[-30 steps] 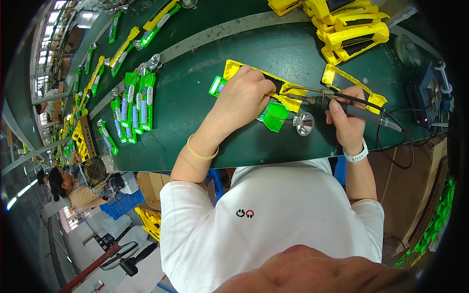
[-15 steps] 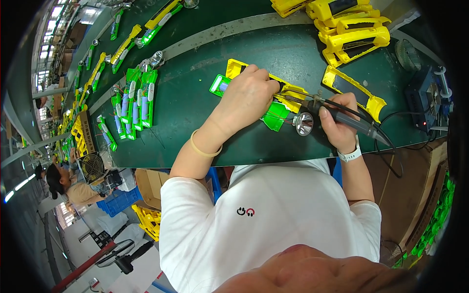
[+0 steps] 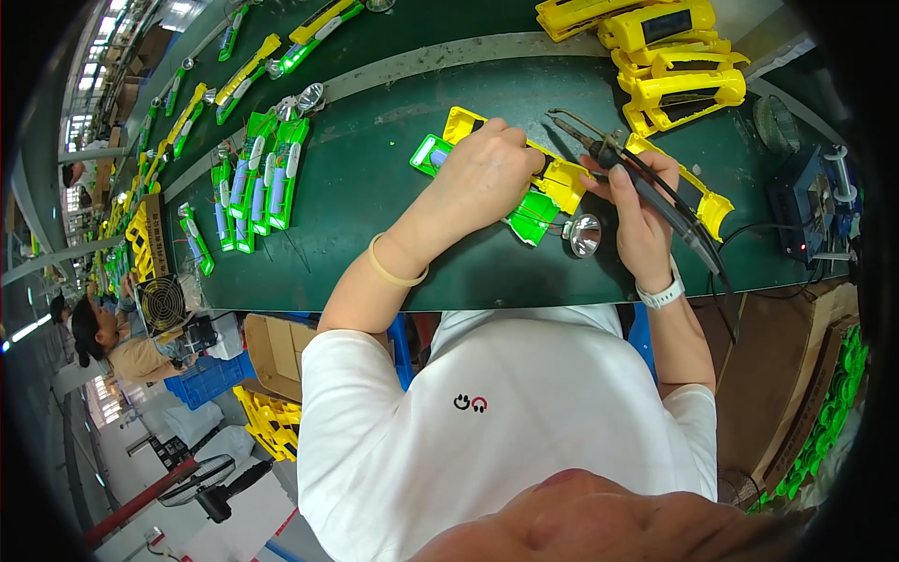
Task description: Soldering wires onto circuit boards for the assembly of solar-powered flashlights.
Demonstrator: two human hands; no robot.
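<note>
My left hand (image 3: pixel 489 176) is closed over a yellow plastic housing (image 3: pixel 567 184), pressing it down on the bench. Under that hand lies a green housing (image 3: pixel 532 217), its end with a bluish cylindrical cell poking out at the left. A round silver reflector lamp (image 3: pixel 582 236) is attached to it by thin wires. In my right hand (image 3: pixel 644 211) is a soldering iron (image 3: pixel 676 217) with a thin tube along it. Its tip points up and to the left, apart from the housings, while my right fingertips are close to the yellow housing's right end.
Another yellow housing (image 3: pixel 714 206) lies behind my right hand, below a yellow housing stack (image 3: pixel 684 89). A blue soldering station (image 3: pixel 796 211) stands at the right. Several green housings with cells (image 3: pixel 257 192) lie at left. A conveyor with more units runs behind; a co-worker (image 3: pixel 131 342) is at far left.
The soldering iron's tip has lifted off the yellow housing and swung up and away. My right hand has turned with it; my left hand still holds the housing.
</note>
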